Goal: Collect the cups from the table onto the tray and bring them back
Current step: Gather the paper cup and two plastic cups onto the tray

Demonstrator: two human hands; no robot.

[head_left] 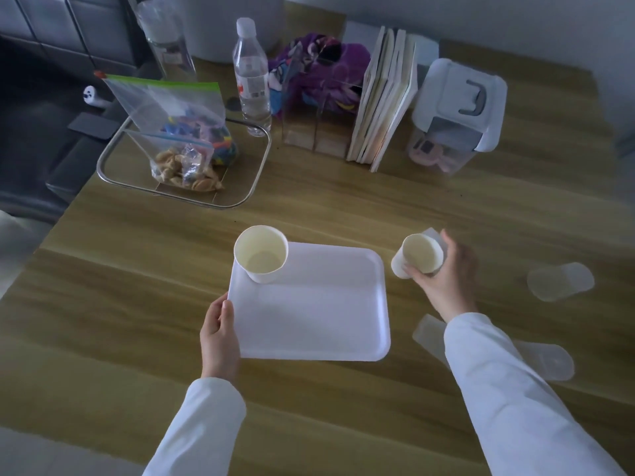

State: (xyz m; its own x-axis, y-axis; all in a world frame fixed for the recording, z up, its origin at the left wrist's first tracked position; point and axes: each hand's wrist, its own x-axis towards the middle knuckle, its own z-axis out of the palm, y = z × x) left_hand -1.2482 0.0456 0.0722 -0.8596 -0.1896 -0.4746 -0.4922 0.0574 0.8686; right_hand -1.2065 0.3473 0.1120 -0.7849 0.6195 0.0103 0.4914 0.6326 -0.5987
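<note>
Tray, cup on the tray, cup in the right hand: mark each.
Tray (319, 317): head view, bare floor.
Cup on the tray (261, 254): head view, inner wall.
Cup in the right hand (421, 254): head view, inside.

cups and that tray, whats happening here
A person is clearing paper cups onto a white tray on a wooden table. The left hand grips the tray's near left edge. One paper cup already stands upright in its far left corner. The right hand holds a second paper cup, tilted, just right of the tray. Two clear plastic cups lie on their sides further right.
</note>
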